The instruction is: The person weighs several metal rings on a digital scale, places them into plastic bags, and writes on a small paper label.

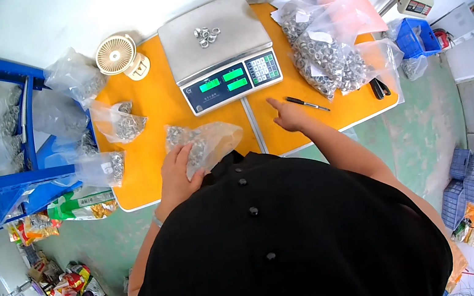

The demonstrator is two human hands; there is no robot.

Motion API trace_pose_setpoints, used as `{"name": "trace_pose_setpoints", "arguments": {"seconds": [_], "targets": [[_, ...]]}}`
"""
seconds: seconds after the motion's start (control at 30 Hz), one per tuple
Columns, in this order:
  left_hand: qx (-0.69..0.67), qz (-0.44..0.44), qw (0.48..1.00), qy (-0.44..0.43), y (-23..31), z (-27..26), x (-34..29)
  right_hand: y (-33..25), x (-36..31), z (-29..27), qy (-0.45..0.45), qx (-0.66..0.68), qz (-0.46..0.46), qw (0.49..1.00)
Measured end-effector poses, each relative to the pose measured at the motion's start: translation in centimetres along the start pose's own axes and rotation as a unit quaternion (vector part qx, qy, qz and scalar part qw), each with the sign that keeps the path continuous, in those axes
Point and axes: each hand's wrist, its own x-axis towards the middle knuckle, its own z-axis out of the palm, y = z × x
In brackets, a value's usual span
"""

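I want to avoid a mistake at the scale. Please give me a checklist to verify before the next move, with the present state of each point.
1. Left hand rests on the bag of metal rings: ok.
2. Right hand is free, flat on the table, near the pen: ok.
3. Scale display is lit: ok.
4. Scale pan holds only a few rings: ok.
5. Bag mouth open or sealed: cannot tell.
6. Big bags stay off the scale pan: ok.

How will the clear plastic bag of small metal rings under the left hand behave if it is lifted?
The clear bag looks thin and wrinkled, so it would probably sag. Its metal rings likely make it heavy for its size. The left hand rests on it; rings would probably shift inside.
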Motion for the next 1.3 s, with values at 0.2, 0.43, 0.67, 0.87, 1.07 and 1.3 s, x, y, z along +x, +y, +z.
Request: {"name": "trace_pose_setpoints", "arguments": {"seconds": [0.2,0.43,0.67,0.87,1.07,1.3], "targets": [[-0.017,-0.047,0.999,0.004,-0.8,0.1,-1.7,-2.2,2.3,-3.4,-0.015,-0.089,0.061,0.994],[-0.037,-0.050,0.998,0.017,-0.9,0.1,-2.3,-2.3,3.7,-3.8,0.000,-0.100,0.066,0.993],[-0.044,-0.068,0.997,0.015,-0.9,0.2,-2.5,-2.4,4.3,-3.8,0.002,-0.124,0.061,0.990],[-0.042,-0.076,0.996,0.008,-1.1,0.4,-2.4,-2.2,4.4,-3.3,0.022,-0.121,0.045,0.991],[-0.045,-0.087,0.995,0.006,-0.8,0.3,-2.3,-1.7,3.2,-2.3,0.007,-0.123,0.057,0.991],[-0.036,-0.072,0.997,0.000,-1.1,0.2,-1.9,-1.8,3.9,-2.5,-0.009,-0.128,0.065,0.990]]}}
